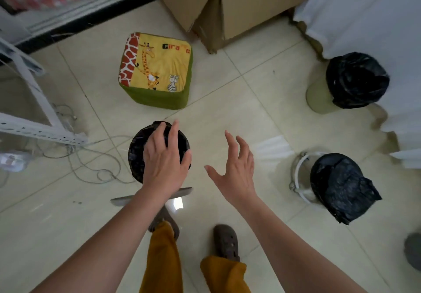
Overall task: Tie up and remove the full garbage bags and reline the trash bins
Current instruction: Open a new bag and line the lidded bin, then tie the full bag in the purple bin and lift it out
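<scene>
Closest bin [136,156] sits on the floor tiles right in front of the feet, lined with a black bag [139,149]. Left hand [165,156] is over its mouth, fingers spread and holding nothing — can't tell if it's actually touching. Right hand [237,169] hovers beside it, fingers fanned out, empty. Thin plastic like that is probably slippery and floppy, tears easy — I'd gather the rim edges and pinch them together rather than grab the middle.

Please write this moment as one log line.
left hand: open, over near bin | right hand: open, holds nothing | other bins: far right, near right, black bags in
</scene>
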